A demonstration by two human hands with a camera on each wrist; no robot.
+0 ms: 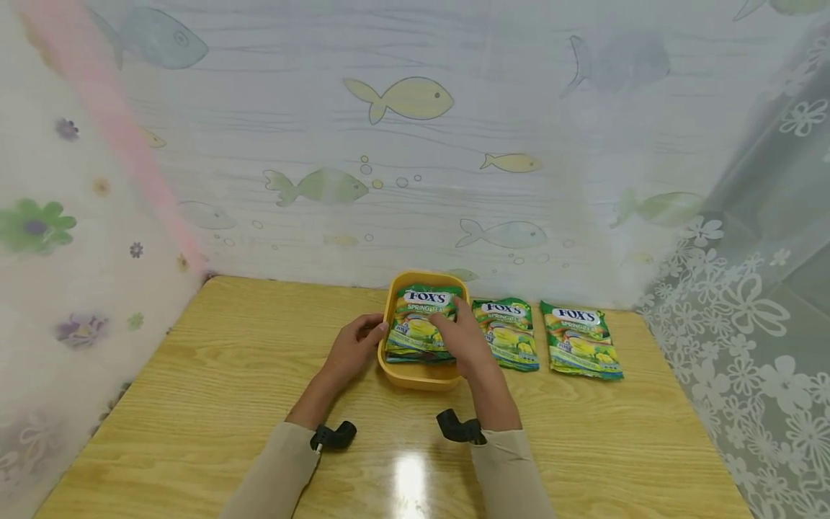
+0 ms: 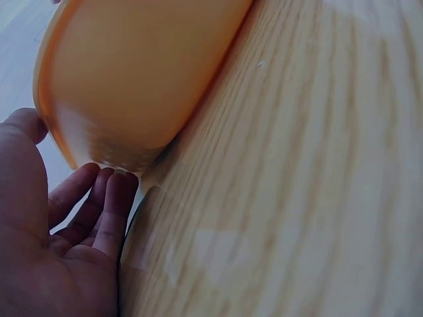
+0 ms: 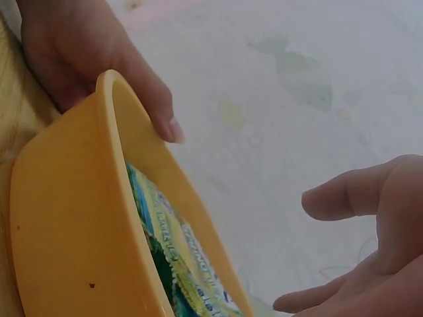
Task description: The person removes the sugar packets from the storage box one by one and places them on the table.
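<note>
A yellow plastic basin [image 1: 421, 382] stands on the table with green Fox's Spring Tea candy bags [image 1: 418, 328] lying in it; at least one more bag shows beneath the top one. At the basin's left side, my left hand [image 1: 353, 349] holds the wall, thumb at the rim and fingers against the outside, as the left wrist view shows. My right hand [image 1: 463, 339] is over the basin's right part. Its thumb and fingers are spread, with a gap between them and the bags in the right wrist view [image 3: 370, 244].
Two more green candy bags lie flat right of the basin: a near one [image 1: 506, 335] beside my right hand and a farther one [image 1: 580, 340]. Behind the wooden table [image 1: 214, 404] hangs a fish-patterned curtain [image 1: 402, 144]. White flowered lace [image 1: 765, 346] hangs along the right edge.
</note>
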